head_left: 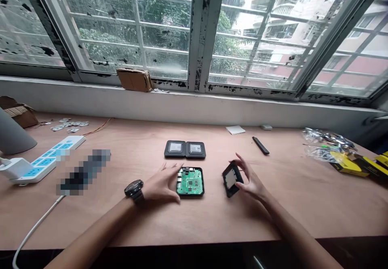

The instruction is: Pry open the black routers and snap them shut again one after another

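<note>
Plywood benchtop (212, 216) is occupied at centre by a green circuit board (190, 182), left uncovered in its black housing (190, 194). Spread fingers of the left hand (160, 184) are set at the housing's edge; a black shell (230, 179) is held in the curled fingers of the right hand (250, 182). Two closed black units (175, 149) are placed beyond, unopened.
</note>
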Available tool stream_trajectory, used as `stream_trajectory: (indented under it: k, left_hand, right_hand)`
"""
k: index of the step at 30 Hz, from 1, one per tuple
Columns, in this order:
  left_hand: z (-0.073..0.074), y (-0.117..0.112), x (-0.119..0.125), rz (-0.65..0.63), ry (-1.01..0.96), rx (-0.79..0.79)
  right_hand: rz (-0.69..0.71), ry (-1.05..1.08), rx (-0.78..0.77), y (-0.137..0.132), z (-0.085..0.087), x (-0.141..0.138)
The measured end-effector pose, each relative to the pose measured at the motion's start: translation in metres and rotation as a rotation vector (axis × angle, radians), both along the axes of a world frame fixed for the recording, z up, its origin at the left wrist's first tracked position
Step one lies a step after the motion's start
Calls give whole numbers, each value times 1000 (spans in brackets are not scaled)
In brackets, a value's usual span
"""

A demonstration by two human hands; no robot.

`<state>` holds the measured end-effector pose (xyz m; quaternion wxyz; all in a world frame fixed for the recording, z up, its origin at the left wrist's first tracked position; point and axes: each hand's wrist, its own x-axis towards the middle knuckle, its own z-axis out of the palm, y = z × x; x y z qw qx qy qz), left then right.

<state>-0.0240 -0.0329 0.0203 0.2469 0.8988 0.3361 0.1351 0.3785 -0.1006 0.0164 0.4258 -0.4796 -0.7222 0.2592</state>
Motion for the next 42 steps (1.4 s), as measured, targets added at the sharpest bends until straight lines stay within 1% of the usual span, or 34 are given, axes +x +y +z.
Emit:
stream_trajectory:
  k: [2,4,5,7,9,11,13,15,17,19,22,24,30,36,42]
  left_hand:
    - [-4,-3,14,-15,-27,17]
    - [-7,-5,19,-28,-43,32]
    - [-8,-5,19,-31,-51,43]
    - [-9,-2,10,-13,-84,62]
    - [-8,5,-5,51,-155,58]
    - [-7,13,-19,158,-232,43]
    - [-7,19,-29,275,-275,52]
    - [-6,22,-34,350,-277,82]
    - [-7,22,-34,374,-265,98]
    - [-8,22,-32,380,-255,97]
    - [-10,21,-31,392,-252,94]
    - [-11,21,-29,393,-260,88]
    - [-13,22,-26,336,-291,87]
    - [-12,22,-26,344,-292,65]
    - [-12,22,-26,333,-297,60]
  right_hand:
    - [8,217,-16,0,-2,-6]
    - [11,376,-48,3,0,-16]
    - [13,410,-57,5,2,-22]
    - [38,384,-52,10,13,-36]
    - [95,245,-29,15,29,-54]
    - [159,27,-14,20,45,-76]
    - [225,-199,-25,25,55,-101]
    - [280,-369,-37,29,56,-125]
    - [305,-484,-19,32,49,-144]
    - [296,-557,12,34,38,-156]
    - [263,-620,33,36,26,-161]
    - [254,-641,33,36,23,-160]
    - [245,-663,40,35,20,-160]
    - [263,-666,20,35,16,-161]
    - [267,-672,16,32,19,-158]
